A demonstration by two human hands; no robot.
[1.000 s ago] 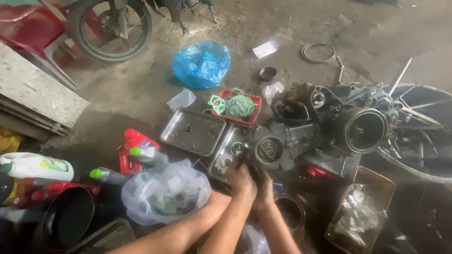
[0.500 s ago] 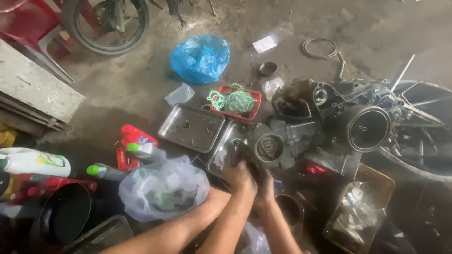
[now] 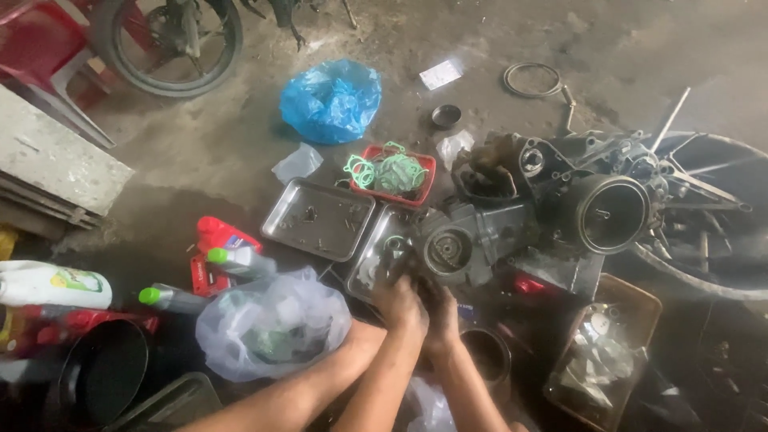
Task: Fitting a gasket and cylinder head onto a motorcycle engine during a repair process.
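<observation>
On the far left edge lies a white plastic bottle (image 3: 54, 286) w/ a green-capped grey bottle (image 3: 172, 299) just right of it, and a black round pan (image 3: 102, 382) below both. Next right, a red container (image 3: 214, 244) sits behind a clear plastic bag (image 3: 272, 324) full of small parts. Further back, a blue plastic bag (image 3: 332, 100) lies on the concrete floor (image 3: 200, 160), and nearer, a flat metal tray (image 3: 318, 218) holds a few loose bits. A red tray (image 3: 394, 174) w/ green gaskets (image 3: 384, 170) stands just behind it. At centre, both hands are pressed close together over a second metal tray (image 3: 382, 250), right by the dark engine case (image 3: 512, 216). Left hand (image 3: 400, 302) has fingers curled inward; right hand (image 3: 440, 312) touches it, fingers bent too. Cannot tell what, if anything, either one grips, since the spot is dark and blurred. Right of the hands, a brown tray (image 3: 608, 360) holds clear bags, and a spoked wheel (image 3: 712, 216) lies at the far right.
</observation>
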